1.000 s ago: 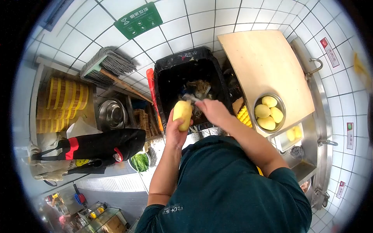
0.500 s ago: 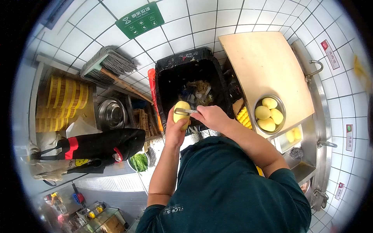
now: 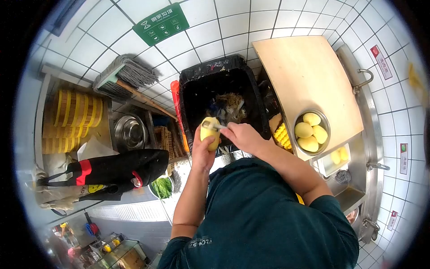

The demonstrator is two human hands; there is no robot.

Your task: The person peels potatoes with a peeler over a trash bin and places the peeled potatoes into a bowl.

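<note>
My left hand grips a pale yellow potato, held upright above the near edge of a black-lined waste bin. In my right hand is a peeler, its head against the upper part of the potato. The fingers of my right hand are wrapped around the peeler's handle, which is mostly hidden. Scraps lie inside the bin. To the right, a steel bowl holds several peeled potatoes.
The bowl stands on a wooden board beside the steel sinks. A mop and a red-orange handle lean left of the bin. A black apron hangs at left, near stacked steamer baskets. Leafy greens lie below.
The peeler has shifted from the potato's middle toward its upper end, and its head is turned. My left hand keeps the potato in nearly the same place.
</note>
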